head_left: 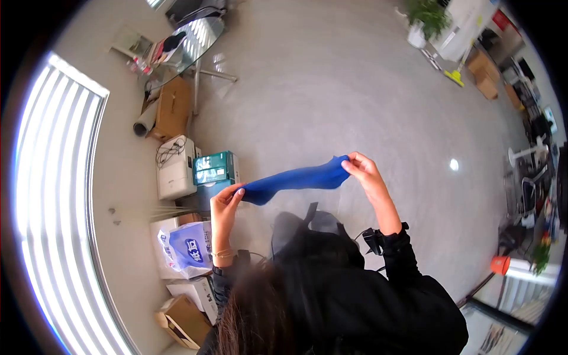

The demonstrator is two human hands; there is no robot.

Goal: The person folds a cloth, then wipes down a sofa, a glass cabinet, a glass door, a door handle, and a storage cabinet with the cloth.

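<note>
A piece of thin blue cloth (299,178) is stretched in the air between my two hands, slightly slack along its lower edge. My left hand (223,204) pinches its left end between thumb and fingers. At the other end, a little higher, my right hand (362,167) pinches the cloth's corner the same way. Both arms reach forward in black sleeves, and the cloth hangs over the grey floor (331,106). Its exact kind I cannot make out.
Along the left wall stand a white printer (176,168), a green box (214,168), a white-and-blue plastic bag (188,248) and cardboard boxes (184,319). A glass table (198,44) is at the upper left. A potted plant (417,35) and a yellow mop (454,77) stand upper right.
</note>
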